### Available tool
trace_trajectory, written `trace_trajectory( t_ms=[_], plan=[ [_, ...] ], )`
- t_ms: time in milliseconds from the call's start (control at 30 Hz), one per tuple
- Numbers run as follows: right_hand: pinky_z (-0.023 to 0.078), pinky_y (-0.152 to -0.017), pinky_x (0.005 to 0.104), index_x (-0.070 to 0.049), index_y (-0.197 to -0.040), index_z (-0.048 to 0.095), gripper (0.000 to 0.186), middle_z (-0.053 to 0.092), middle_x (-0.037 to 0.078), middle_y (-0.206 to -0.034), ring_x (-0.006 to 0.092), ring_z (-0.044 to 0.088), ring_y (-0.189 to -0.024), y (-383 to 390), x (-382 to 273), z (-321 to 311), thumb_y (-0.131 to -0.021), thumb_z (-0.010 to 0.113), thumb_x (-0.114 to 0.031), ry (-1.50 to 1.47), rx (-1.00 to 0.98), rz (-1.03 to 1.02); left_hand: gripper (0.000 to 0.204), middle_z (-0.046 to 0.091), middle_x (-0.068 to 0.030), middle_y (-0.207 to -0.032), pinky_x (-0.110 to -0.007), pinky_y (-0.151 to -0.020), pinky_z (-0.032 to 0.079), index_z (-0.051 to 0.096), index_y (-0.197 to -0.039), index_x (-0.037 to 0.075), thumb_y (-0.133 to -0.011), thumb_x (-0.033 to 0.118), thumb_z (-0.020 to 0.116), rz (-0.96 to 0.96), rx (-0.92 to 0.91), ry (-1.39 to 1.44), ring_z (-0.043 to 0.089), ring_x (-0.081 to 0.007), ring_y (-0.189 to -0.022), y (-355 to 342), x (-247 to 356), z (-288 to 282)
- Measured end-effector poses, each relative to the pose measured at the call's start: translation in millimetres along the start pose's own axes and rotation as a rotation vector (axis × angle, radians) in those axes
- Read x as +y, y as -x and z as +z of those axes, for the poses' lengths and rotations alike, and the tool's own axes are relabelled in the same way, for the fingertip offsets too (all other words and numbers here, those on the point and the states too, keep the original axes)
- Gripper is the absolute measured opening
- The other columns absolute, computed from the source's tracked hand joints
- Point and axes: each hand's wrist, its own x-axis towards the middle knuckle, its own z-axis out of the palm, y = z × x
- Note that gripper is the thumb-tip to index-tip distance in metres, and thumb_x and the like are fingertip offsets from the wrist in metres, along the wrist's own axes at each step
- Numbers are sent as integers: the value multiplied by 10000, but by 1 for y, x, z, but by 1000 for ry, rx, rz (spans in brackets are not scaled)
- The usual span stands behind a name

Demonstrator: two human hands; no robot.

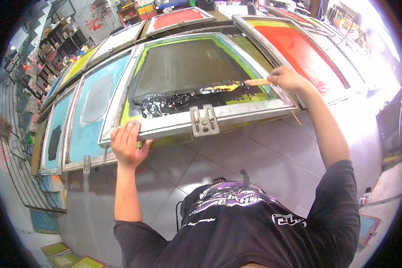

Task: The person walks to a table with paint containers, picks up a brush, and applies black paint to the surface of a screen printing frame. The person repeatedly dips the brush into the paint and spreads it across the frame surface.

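In front of me is a screen printing frame (pixel 149 119) with dark mesh, a green border and glossy black ink (pixel 165 102) spread along its near part. My left hand (pixel 128 138) grips the near left corner of that frame with closed fingers. My right hand (pixel 286 79), at the frame's right side, is closed on a squeegee (pixel 257 82) with a wooden handle and a yellow blade, which lies across the inked area. A metal clamp plate (pixel 204 126) is fixed on the near edge, between my hands.
Other screens in blue (pixel 107 76), red (pixel 295 53) and yellow stand around this one on a carousel. Shelves (pixel 44 53) with containers line the left wall, beside a wire rack (pixel 13 165). Tiled floor (pixel 272 156) lies below. More frames (pixel 58 250) rest at the lower left.
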Motion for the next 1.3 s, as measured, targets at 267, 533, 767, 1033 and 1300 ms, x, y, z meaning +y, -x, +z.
trace_trajectory(
  t_ms=[267,533,767,1033,1300],
  plan=[
    [432,-762,359,29,-981,615,328,629,171,-889,245,582,-836,-20,39,37,-842,563,-263,-244,-39,160,461,611,-155,-1015,-420,-863,358,574,-1011,-8,-825,414,564,-70,-29,51,574,-316,-964,30,16,17],
    [410,-738,328,7,-1012,620,305,606,106,-884,184,519,-811,-28,58,49,-848,565,-245,-526,-149,298,438,606,-148,-1037,-409,-851,361,573,-1023,-4,-793,368,602,-128,-32,84,571,-304,-966,40,23,24],
    [403,-739,325,20,-993,624,303,605,110,-877,186,515,-802,-31,56,61,-834,594,-237,-577,2,339,453,599,-153,-1046,-411,-871,344,562,-1045,-2,-762,343,637,-218,-86,149,560,-312,-994,38,28,23],
    [407,-675,299,30,-933,628,276,596,85,-775,162,516,-720,-22,40,59,-840,586,-227,-536,107,279,480,589,-159,-1061,-414,-901,333,561,-1055,9,-675,258,716,-377,-133,251,531,-319,-1038,59,40,34],
    [405,-675,286,45,-943,615,267,594,86,-763,143,517,-718,-38,57,66,-850,577,-202,-590,242,251,529,592,-138,-1055,-396,-886,342,561,-1049,17,-611,247,748,-402,-74,293,538,-306,-1021,61,51,59]
  ],
)
